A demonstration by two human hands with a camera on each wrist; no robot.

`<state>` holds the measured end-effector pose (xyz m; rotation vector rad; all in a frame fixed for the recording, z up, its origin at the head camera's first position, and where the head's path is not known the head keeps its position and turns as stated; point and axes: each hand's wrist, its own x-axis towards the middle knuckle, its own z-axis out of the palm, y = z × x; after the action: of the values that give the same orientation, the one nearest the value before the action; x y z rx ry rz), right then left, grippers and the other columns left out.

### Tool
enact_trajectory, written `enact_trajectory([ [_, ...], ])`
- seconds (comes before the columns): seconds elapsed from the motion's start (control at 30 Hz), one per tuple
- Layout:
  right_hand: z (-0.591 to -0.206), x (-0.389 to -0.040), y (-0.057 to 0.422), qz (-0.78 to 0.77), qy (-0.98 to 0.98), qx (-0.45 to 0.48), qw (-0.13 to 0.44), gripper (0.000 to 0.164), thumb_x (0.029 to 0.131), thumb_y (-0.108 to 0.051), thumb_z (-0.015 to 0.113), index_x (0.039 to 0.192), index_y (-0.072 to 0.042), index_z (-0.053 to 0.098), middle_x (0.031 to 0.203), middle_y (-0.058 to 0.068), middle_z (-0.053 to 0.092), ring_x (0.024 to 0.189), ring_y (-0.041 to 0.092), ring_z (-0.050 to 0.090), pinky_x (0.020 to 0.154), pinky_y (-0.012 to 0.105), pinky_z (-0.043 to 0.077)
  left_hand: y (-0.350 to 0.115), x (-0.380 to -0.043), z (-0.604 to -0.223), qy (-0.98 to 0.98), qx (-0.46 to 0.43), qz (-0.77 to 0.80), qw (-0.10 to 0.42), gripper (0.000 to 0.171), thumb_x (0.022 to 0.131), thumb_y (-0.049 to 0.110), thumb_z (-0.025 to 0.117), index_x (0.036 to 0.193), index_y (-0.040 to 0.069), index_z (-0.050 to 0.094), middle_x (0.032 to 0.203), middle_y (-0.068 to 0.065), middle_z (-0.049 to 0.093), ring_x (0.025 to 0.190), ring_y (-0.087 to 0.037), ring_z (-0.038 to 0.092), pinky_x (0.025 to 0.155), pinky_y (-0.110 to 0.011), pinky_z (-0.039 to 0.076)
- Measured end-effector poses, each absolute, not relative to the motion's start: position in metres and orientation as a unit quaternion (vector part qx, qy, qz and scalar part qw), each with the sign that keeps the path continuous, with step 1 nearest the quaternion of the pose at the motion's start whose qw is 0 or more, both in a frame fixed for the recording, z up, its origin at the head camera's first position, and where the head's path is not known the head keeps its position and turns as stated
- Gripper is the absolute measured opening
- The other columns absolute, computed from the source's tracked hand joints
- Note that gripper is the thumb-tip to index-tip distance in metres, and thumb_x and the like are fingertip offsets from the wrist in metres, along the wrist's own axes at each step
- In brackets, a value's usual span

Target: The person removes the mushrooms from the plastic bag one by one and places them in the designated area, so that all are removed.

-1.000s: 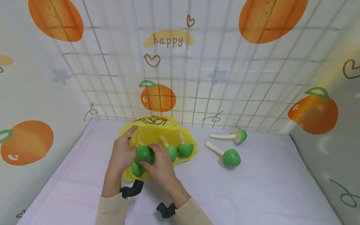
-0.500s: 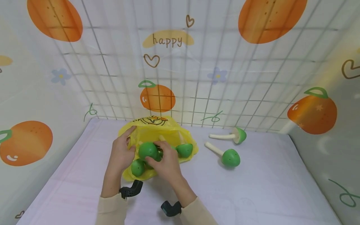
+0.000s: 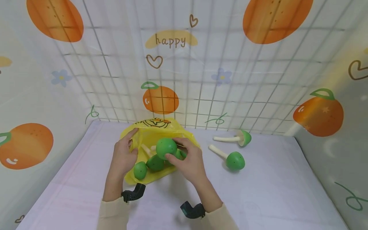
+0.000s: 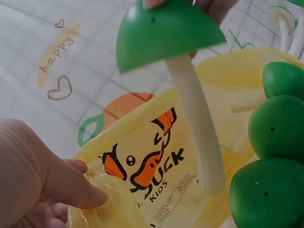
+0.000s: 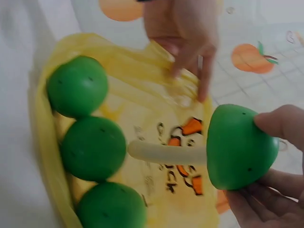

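Observation:
My left hand (image 3: 123, 158) pinches the rim of a yellow plastic bag (image 3: 176, 127) with a printed duck, holding its mouth open. Between the thumb and fingers of my right hand (image 3: 192, 161) is a toy mushroom (image 3: 166, 147), gripped by its round green cap. In the left wrist view its white stem (image 4: 194, 123) hangs below the cap, in front of the bag. Several more green-capped mushrooms lie in the bag, among them one at the near left corner (image 3: 140, 170) and one beside it (image 3: 155, 163). Others are partly hidden behind my right hand.
Two toy mushrooms lie on the white table to the right of the bag, one farther back (image 3: 243, 138) and one nearer (image 3: 235, 160). A wire grid behind a printed cloth (image 3: 218, 105) stands at the back. Cloth walls flank both sides.
My right hand has lifted a mushroom out from among those at the bag's mouth and moved it up and to the right. My left hand stays at the bag's rim.

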<state>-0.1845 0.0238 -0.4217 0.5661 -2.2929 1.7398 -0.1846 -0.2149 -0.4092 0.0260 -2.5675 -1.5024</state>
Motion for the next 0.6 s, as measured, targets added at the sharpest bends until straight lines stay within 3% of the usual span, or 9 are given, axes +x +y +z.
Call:
enact_trajectory([
  [0.13,-0.415,-0.187,0.043,0.597,-0.775,0.181,0.102,0.053,0.085,-0.006,0.087,0.134,-0.001,0.067,0.133,0.012,0.067,0.122,0.032,0.067,0.105,0.050,0.053,-0.215,-0.185,-0.410,-0.860,0.004,-0.503,0.086,0.073,0.094,-0.014,0.049,0.162,0.011,0.041,0.157,-0.021,0.048,0.131,-0.034,0.059,0.097,-0.045,0.057],
  [0.23,-0.408,-0.188,0.058,0.596,-0.776,0.177,0.104,0.052,0.086,-0.007,0.086,0.135,-0.002,0.067,0.134,0.011,0.067,0.124,0.030,0.066,0.107,0.041,0.052,-0.215,-0.185,-0.410,-0.861,0.003,-0.501,0.089,0.073,0.094,-0.015,0.049,0.162,0.010,0.041,0.157,-0.022,0.048,0.131,-0.035,0.059,0.097,-0.045,0.057],
  [0.43,-0.398,-0.190,0.090,0.623,-0.756,0.162,0.121,0.048,0.088,0.001,0.082,0.134,0.001,0.066,0.135,0.012,0.068,0.123,0.026,0.065,0.107,0.026,0.050,-0.214,-0.185,-0.410,-0.866,0.005,-0.494,0.085,0.072,0.095,-0.013,0.049,0.162,0.011,0.041,0.161,-0.022,0.043,0.139,-0.038,0.052,0.102,-0.048,0.054],
  [0.6,-0.392,-0.191,0.117,0.656,-0.739,0.104,0.115,0.049,0.090,0.003,0.079,0.137,0.003,0.064,0.137,0.015,0.065,0.122,0.018,0.063,0.102,0.023,0.052,-0.213,-0.184,-0.409,-0.870,0.011,-0.487,0.077,0.072,0.096,-0.012,0.049,0.163,0.013,0.040,0.163,-0.022,0.039,0.145,-0.041,0.045,0.106,-0.051,0.051],
])
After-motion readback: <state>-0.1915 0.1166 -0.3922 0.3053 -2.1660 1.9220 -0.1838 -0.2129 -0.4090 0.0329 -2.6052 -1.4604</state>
